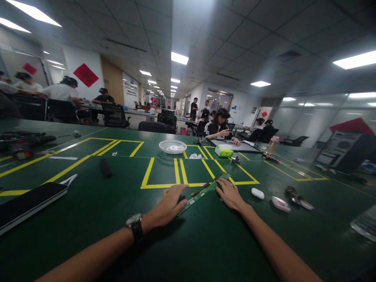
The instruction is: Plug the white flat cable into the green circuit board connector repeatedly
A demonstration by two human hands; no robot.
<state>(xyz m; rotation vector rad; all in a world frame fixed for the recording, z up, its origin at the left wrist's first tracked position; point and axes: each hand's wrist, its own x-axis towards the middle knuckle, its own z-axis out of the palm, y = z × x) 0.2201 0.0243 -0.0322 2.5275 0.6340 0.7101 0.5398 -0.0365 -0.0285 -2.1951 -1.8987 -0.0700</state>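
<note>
A long, narrow green circuit board (202, 193) lies at a slant on the dark green table, with brownish connectors along its far edge. My left hand (166, 205), a watch on its wrist, is at the board's near left end. Its fingers are stretched out and apart, and the thumb tip touches or nearly touches the board's edge. At the far right end, my right hand (230, 194) has its fingertips over the board and the thumb at the near edge, gripping it. The undersides of both hands are hidden.
Beyond the board stand a white plastic basket (172, 147) and a green-yellow box (224, 151). At right lie a white case (257, 193), a white-and-red item (280, 204) and a dark cable bundle (293, 195). A black flat device (32, 203) lies left. A co-worker (219, 127) sits opposite.
</note>
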